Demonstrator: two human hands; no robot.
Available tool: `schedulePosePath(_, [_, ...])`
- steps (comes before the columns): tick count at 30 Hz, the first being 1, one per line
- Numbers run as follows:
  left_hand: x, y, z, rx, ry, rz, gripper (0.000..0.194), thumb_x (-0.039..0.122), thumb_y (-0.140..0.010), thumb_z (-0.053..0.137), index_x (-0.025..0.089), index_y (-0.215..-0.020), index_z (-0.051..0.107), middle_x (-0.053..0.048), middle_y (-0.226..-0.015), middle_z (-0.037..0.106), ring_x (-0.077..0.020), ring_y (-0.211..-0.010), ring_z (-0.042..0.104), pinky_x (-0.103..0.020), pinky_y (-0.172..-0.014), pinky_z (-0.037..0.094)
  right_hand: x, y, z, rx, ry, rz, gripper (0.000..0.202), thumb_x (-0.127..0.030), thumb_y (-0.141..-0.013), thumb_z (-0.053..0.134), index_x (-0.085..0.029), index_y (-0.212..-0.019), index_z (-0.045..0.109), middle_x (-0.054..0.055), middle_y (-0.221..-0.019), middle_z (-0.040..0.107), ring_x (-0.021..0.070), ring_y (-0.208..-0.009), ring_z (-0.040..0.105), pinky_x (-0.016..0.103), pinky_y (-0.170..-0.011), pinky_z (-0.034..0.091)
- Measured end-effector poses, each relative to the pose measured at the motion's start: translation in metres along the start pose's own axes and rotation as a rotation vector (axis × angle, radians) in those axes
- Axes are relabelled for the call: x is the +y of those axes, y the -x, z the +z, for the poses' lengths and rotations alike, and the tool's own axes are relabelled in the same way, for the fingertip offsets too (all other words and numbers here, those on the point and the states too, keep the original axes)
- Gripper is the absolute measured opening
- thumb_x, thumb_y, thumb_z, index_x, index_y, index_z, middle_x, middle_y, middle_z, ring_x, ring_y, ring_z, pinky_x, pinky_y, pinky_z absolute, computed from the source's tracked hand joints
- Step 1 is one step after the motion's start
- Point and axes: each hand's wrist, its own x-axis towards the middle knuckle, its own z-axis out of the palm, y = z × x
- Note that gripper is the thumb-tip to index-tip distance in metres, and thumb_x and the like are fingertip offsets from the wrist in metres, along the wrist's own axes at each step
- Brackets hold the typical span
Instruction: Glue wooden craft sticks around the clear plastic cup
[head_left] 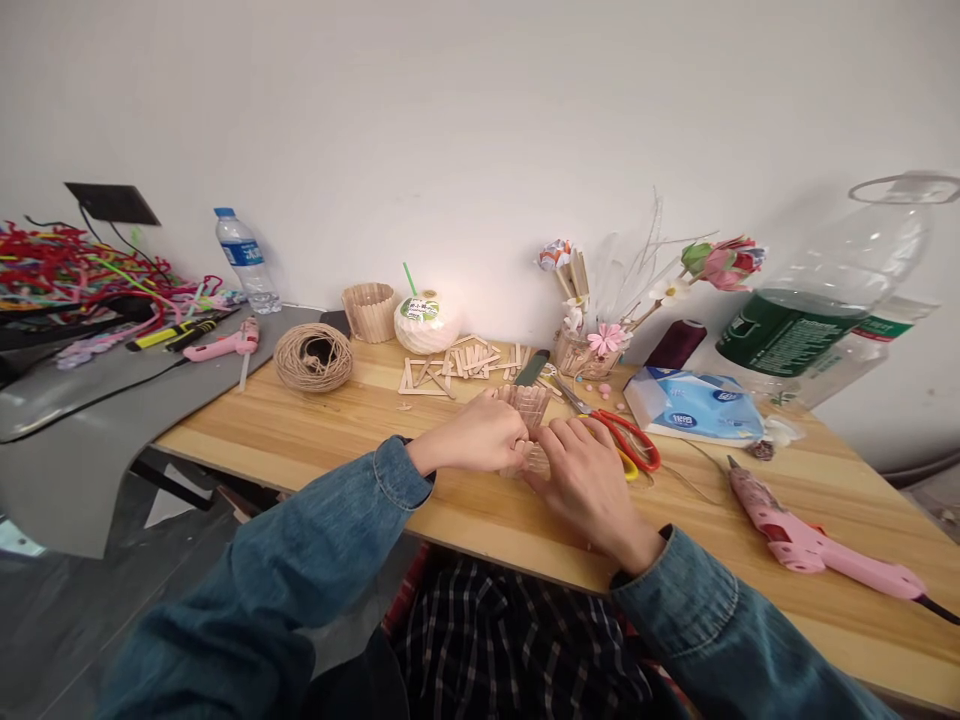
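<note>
Near the front edge of the wooden table, a small cup made of wooden craft sticks sits between my hands. My left hand is closed at its left rim, with the fingers curled inward. From the right, my right hand grips the cup's near side with bent fingers. The hands cover much of the cup, so what the fingertips pinch is hidden. Scissors with red handles lie just beyond my right hand, beside a yellow handle. Behind the cup are several loose craft sticks.
A twine roll, another stick cup and a wrapped coconut stand left. Right are a flower pot, a tissue pack, a large bottle and a pink glue gun with a cord.
</note>
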Motion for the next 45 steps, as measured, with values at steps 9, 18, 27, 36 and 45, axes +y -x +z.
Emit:
schedulePosePath(9, [0.003, 0.001, -0.001, 0.014, -0.001, -0.026, 0.029, 0.021, -0.075, 0.053, 0.015, -0.047, 0.05, 0.002, -0.049, 0.055, -0.0126, -0.054, 0.045, -0.032, -0.075, 0.033, -0.003, -0.004, -0.006, -0.027, -0.007, 0.036, 0.015, -0.029, -0.076, 0.061, -0.019, -0.073, 0.051, 0.001, -0.071, 0.059, 0.0183, -0.075, 0.051, 0.034, -0.081, 0.027])
schedulePosePath(18, [0.004, 0.005, 0.009, 0.113, -0.07, -0.037, 0.017, 0.024, -0.072, 0.057, 0.016, -0.057, 0.06, -0.003, -0.064, 0.059, -0.0177, -0.069, 0.053, -0.033, -0.074, 0.037, -0.001, -0.009, -0.007, -0.021, 0.007, 0.036, 0.018, -0.033, -0.074, 0.065, -0.018, -0.07, 0.054, 0.002, -0.069, 0.061, 0.0188, -0.074, 0.055, 0.034, -0.081, 0.03])
schedulePosePath(27, [-0.001, 0.006, 0.013, 0.154, -0.149, 0.021, 0.025, 0.032, -0.077, 0.058, 0.015, -0.059, 0.063, -0.003, -0.063, 0.059, -0.0171, -0.068, 0.055, -0.04, -0.089, 0.037, 0.0, -0.01, -0.009, -0.016, 0.013, 0.028, 0.022, -0.034, -0.071, 0.069, -0.017, -0.07, 0.054, 0.002, -0.07, 0.062, 0.0196, -0.073, 0.056, 0.034, -0.081, 0.032])
schedulePosePath(36, [0.002, 0.008, 0.005, 0.134, -0.14, 0.042, 0.04, 0.031, -0.091, 0.041, 0.015, -0.063, 0.065, -0.004, -0.065, 0.061, -0.0177, -0.07, 0.056, -0.041, -0.088, 0.038, 0.0, -0.01, -0.009, -0.023, -0.006, 0.036, 0.014, -0.025, -0.068, 0.067, -0.018, -0.07, 0.054, 0.002, -0.07, 0.061, 0.0201, -0.073, 0.056, 0.034, -0.081, 0.034])
schedulePosePath(45, [0.004, 0.008, -0.003, 0.158, 0.159, -0.057, 0.06, 0.044, -0.096, 0.025, 0.014, -0.061, 0.063, -0.007, -0.073, 0.067, -0.018, -0.075, 0.06, -0.038, -0.088, 0.041, 0.001, -0.009, -0.009, -0.005, -0.017, 0.034, 0.016, -0.024, -0.067, 0.069, -0.018, -0.076, 0.057, 0.003, -0.072, 0.063, 0.0208, -0.075, 0.057, 0.038, -0.084, 0.036])
